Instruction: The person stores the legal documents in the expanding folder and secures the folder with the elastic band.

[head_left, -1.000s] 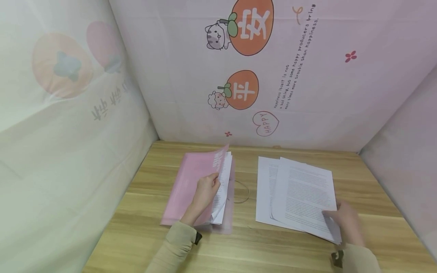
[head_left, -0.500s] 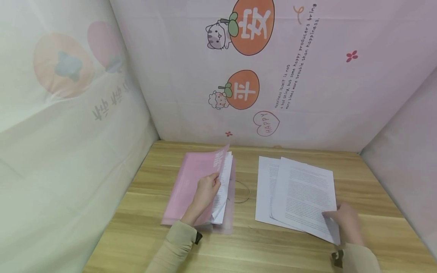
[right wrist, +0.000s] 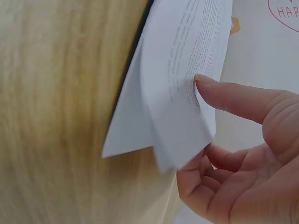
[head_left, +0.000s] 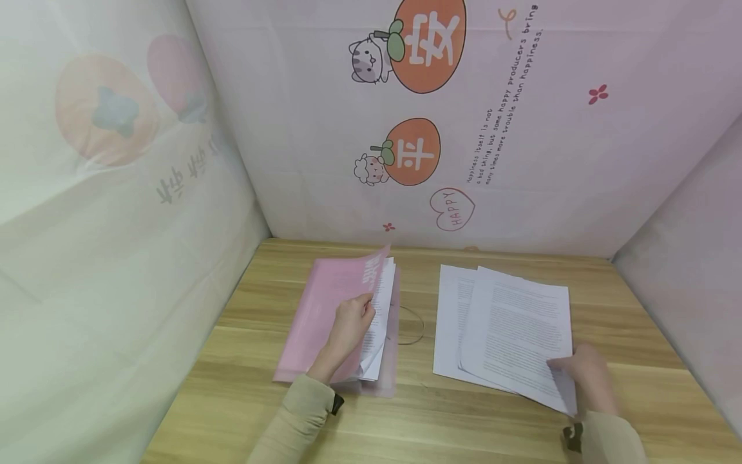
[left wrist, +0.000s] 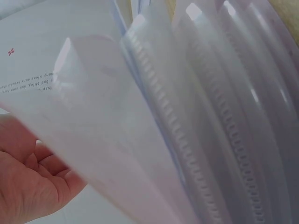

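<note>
On the left of the table lies a pink plastic folder (head_left: 327, 309) with its cover partly lifted. My left hand (head_left: 351, 322) grips the cover's free edge, fingers curled at it. Printed papers (head_left: 379, 322) show inside, and the left wrist view has the folder's clear inner pockets (left wrist: 196, 121) fanned apart. To the right, a loose stack of printed sheets (head_left: 522, 328) lies fanned, the upper ones skewed over the lower (head_left: 449, 322). My right hand (head_left: 588, 374) pinches their right edge, thumb (right wrist: 224, 93) on the printed face and the other fingers beneath; the near corner bends up.
A thin cord loop (head_left: 422, 325) sticks out from the folder's right side, between folder and sheets. The wooden table (head_left: 452, 425) ends at a printed cloth backdrop (head_left: 324, 193), with cloth walls at the left (head_left: 145, 258) and right (head_left: 684, 212).
The top sheets' far right corner has shifted slightly to the right and back, and their near corner slightly left. My left hand and the folder stay the same.
</note>
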{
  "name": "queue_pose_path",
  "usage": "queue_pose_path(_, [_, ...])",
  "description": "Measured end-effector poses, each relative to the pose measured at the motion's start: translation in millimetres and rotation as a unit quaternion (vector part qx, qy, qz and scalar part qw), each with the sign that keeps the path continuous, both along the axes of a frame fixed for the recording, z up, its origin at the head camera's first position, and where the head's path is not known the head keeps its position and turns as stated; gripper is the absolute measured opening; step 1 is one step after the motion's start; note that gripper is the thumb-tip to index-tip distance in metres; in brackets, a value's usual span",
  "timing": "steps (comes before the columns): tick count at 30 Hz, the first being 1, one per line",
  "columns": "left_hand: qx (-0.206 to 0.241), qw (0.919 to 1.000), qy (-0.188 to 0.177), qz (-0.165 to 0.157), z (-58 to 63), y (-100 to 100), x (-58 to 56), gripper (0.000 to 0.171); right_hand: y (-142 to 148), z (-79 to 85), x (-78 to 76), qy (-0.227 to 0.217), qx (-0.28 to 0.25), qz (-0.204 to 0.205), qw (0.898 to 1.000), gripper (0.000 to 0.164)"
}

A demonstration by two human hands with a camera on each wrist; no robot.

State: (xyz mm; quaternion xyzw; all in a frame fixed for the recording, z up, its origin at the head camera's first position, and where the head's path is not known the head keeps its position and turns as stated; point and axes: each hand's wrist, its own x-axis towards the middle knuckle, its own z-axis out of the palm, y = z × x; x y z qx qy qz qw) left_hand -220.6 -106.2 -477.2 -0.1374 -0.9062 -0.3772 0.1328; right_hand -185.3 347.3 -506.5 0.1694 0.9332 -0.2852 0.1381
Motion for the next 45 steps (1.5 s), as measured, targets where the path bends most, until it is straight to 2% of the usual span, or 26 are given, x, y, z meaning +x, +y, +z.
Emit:
queue_pose_path(7, [0.000,1.0000,-0.002,-0.001,-0.2,-1.2,0.5,0.031,-3.4,-0.7,1.8,0.001,0.022,0.003,1.000,0.062])
queue_pose_path(13, [-0.001,1.0000,0.000,0.003,0.3,-1.6,0.5,0.031,-9.9,-1.4,1.4,0.039,0.055,0.003,0.998,0.058])
queue_pose_path(19, [-0.004,1.0000,-0.006,0.005,1.2,-1.7,0.1,0.031,-11.5,-1.2,0.2,0.052,0.047,-0.007,0.998,0.058])
queue_pose_path(26, [-0.003,1.0000,0.009,0.003,5.0,-2.1,1.9,0.030,-9.3,-3.4,-1.6,0.052,0.018,-0.031,0.998,0.075])
queue_pose_path(32, [-0.006,0.9999,0.010,0.007,6.3,-2.5,2.2,0.030,-3.5,-5.4,-1.7,0.036,-0.013,-0.005,0.999,0.085])
queue_pose_path(39, [-0.006,1.0000,-0.003,0.006,6.6,-2.4,1.3,0.031,0.1,-7.2,-1.1,0.042,-0.017,0.018,0.999,0.082])
queue_pose_path(45, [-0.006,0.9999,-0.008,0.008,6.9,-2.4,1.4,0.031,1.0,-5.3,1.4,0.042,-0.021,0.008,0.999,0.078])
